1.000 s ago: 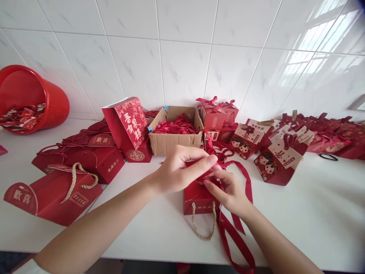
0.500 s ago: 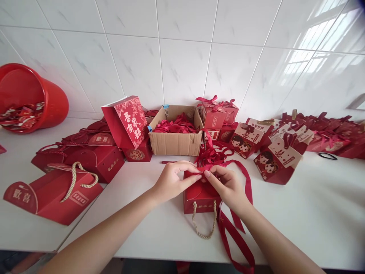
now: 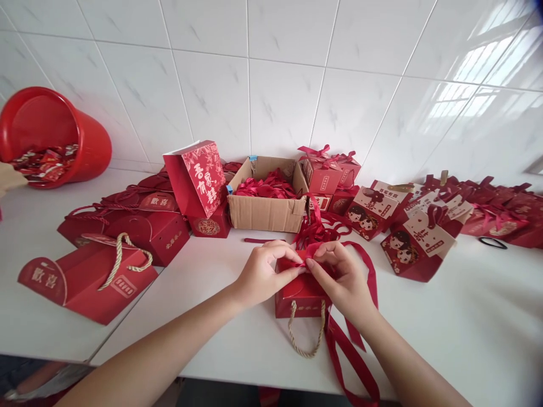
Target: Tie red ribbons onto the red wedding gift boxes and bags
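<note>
A: Closest to the edge? A beige rope handle (image 3: 306,336) lying flat on the white table (image 3: 466,333), plus long red ribbon tails (image 3: 352,362) hanging off the front.

B: Just behind that? A small red gift box (image 3: 297,294), standing near the front middle of the table. Left hand (image 3: 261,274) and right hand (image 3: 343,280) both on top of it, fingertips nearly touching. Both pinching a red ribbon (image 3: 307,254) right at the top of the box.

A: Off to the left? Big red boxes lying down, one with a rope handle (image 3: 87,280), more piled behind (image 3: 139,223).

B: Farther back? A tall red box with gold writing (image 3: 199,178), leaning. Beside it, a brown cardboard box (image 3: 267,212) full of red ribbons. Little red boxes with bows (image 3: 324,169) next to that.

A: On the right? Boxes with cartoon faces (image 3: 409,243), lots more red ones behind, and a black hair tie (image 3: 492,243).

B: Way back left? A red bucket (image 3: 85,141) tipped on its side, wrappers inside. Then the white tiled wall (image 3: 275,85).
</note>
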The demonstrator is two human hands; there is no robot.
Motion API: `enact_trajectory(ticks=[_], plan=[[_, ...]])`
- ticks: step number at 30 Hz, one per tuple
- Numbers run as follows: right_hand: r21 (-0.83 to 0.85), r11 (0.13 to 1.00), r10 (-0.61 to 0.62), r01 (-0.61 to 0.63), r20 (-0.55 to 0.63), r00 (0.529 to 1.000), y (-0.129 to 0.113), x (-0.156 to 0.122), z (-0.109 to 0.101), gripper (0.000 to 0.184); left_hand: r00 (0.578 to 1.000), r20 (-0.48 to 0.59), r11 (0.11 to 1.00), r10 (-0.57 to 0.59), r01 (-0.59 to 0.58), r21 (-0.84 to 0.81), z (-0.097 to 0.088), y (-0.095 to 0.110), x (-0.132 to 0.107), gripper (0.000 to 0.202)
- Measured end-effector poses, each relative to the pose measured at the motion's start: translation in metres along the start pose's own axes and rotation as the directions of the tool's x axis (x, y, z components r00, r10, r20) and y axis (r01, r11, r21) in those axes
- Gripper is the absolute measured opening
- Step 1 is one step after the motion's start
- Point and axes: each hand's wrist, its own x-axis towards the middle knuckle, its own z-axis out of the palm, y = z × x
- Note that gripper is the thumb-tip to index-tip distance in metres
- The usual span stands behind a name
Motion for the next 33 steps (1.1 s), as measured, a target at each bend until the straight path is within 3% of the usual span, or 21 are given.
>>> enact_trajectory(ticks=[3, 5, 9, 14, 18, 21, 23, 29, 33], plan=[[-0.188, 0.98, -0.076, 0.061, -0.074, 0.994, -0.002, -0.001, -0.001, 0.011, 0.999, -0.03, 0.999, 0.032, -0.032, 0.025, 0.002, -0.005, -0.003, 0.004], [-0.267, 0.959, -0.116, 0.1, -0.044, 0.992, -0.004, -0.001, -0.003, 0.009, 0.998, -0.04, 0.998, 0.048, -0.047, 0.032, 0.001, -0.006, -0.004, 0.004], [-0.293, 0.945, -0.128, 0.144, 0.075, 0.989, -0.005, -0.001, -0.005, 0.016, 0.996, -0.065, 0.991, 0.062, -0.053, 0.121, -0.002, -0.005, -0.005, 0.005], [-0.342, 0.935, -0.091, 0.091, 0.016, 0.996, 0.001, -0.003, -0.004, 0.018, 0.989, -0.116, 0.978, 0.093, -0.068, 0.198, -0.004, -0.003, -0.003, 0.007], [-0.245, 0.968, 0.042, -0.051, -0.041, 0.998, 0.005, -0.003, -0.002, 0.017, 0.981, -0.094, 0.945, 0.17, -0.135, 0.299, -0.003, -0.004, -0.003, 0.012], [-0.091, 0.979, 0.183, -0.181, 0.016, 0.983, 0.005, -0.001, -0.002, 0.024, 0.978, -0.061, 0.936, 0.199, -0.171, 0.307, -0.005, -0.004, -0.003, 0.013], [-0.036, 0.973, 0.231, -0.229, 0.089, 0.969, 0.002, 0.0, -0.003, 0.029, 0.984, -0.029, 0.96, 0.177, -0.166, 0.224, -0.008, -0.005, -0.002, 0.012], [0.032, 0.966, 0.235, -0.258, 0.313, 0.92, -0.004, 0.001, -0.008, 0.032, 0.996, 0.058, 0.998, 0.068, -0.069, 0.012, -0.013, -0.007, 0.0, 0.006], [0.108, 0.953, 0.236, -0.282, 0.321, 0.917, -0.003, 0.001, -0.008, 0.022, 0.996, 0.075, 0.998, 0.036, -0.04, 0.047, -0.011, -0.006, 0.002, 0.004]])
